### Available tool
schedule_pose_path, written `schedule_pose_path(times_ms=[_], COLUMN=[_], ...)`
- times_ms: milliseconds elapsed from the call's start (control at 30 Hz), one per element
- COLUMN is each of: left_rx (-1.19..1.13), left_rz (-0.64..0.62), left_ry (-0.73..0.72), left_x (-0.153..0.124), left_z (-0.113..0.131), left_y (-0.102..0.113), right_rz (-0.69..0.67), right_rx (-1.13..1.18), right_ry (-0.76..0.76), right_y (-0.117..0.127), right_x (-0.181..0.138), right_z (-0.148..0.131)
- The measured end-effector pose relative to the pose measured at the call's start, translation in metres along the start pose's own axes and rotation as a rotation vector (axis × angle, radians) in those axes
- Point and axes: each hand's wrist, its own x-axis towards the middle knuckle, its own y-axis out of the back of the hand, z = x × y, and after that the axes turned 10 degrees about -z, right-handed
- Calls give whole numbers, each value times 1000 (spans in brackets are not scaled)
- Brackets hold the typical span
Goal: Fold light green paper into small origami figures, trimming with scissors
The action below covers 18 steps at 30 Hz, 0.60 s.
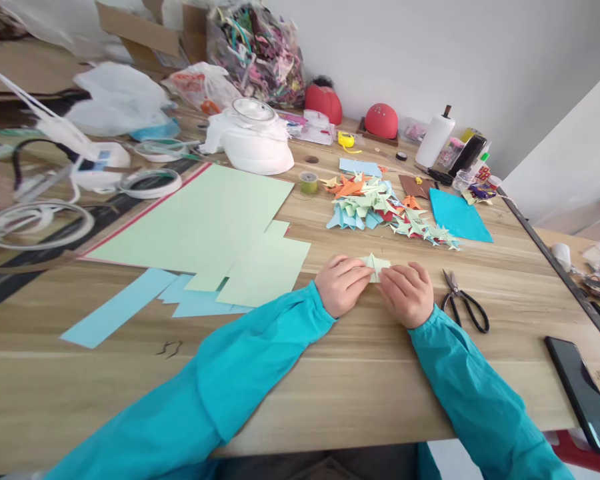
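Note:
A small pale green piece of folded paper (373, 263) lies at the middle of the table, with a raised point along its centre crease. My left hand (343, 283) has its fingers closed on the paper's left side, while my right hand (407, 291) grips the right side. Both hands rest low against the wood, and their fingers hide the paper's outer edges. Beyond them is a pile of folded paper shapes (365, 200) in green, orange and blue. Scissors (463, 300) with black handles lie just right of my right hand, blades parted.
Left of my hands are large green paper sheets (195, 220) and blue paper strips (120, 307). A phone (583, 390) lies near the right edge. Farther back stand a tape roll (309, 182), a turquoise cloth (460, 213), a white bottle (435, 140) and red pincushions (381, 121).

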Motion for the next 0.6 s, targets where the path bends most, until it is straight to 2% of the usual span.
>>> schedule_pose_path(times_ms=[100,600], left_rx=[-8,-53], left_rz=[54,38], left_ry=[6,-100], left_x=[0,2], left_z=[-4,6], left_y=[2,-3], right_rz=[24,-41], right_rx=[15,40], right_ry=[-30,120], right_y=[-2,-5], right_x=[-1,-5], right_z=[4,-2])
